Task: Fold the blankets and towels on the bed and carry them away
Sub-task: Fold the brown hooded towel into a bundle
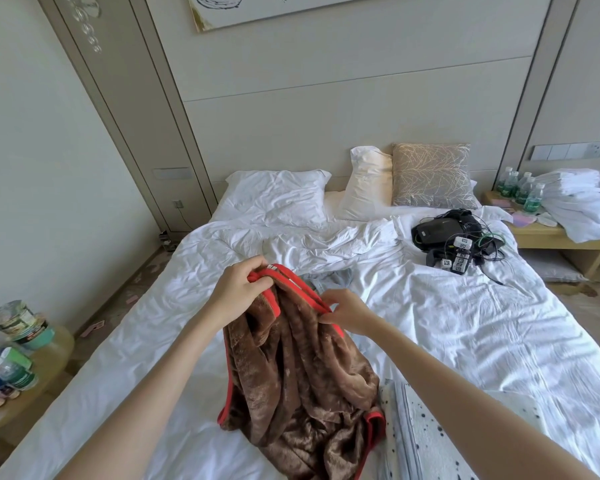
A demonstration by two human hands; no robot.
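Note:
A brown fleece blanket (298, 382) with a red border hangs crumpled from both hands over the white bed (465, 323). My left hand (239, 289) grips the red edge at a top corner. My right hand (347, 311) pinches the same red edge a little to the right and lower. The blanket's lower part lies bunched on the sheet. A white cloth with dark speckles and grey stripes (420, 441) lies at the bed's near edge, under my right forearm. A small grey cloth (333, 277) shows on the bed behind the blanket.
Black gear with cables and tagged cubes (454, 240) lies on the bed's right side. Pillows (278, 195) and a grey cushion (430, 174) sit at the headboard. The right nightstand (541, 233) holds bottles and folded white linen (582, 199). A round table (39, 375) with bottles stands at left.

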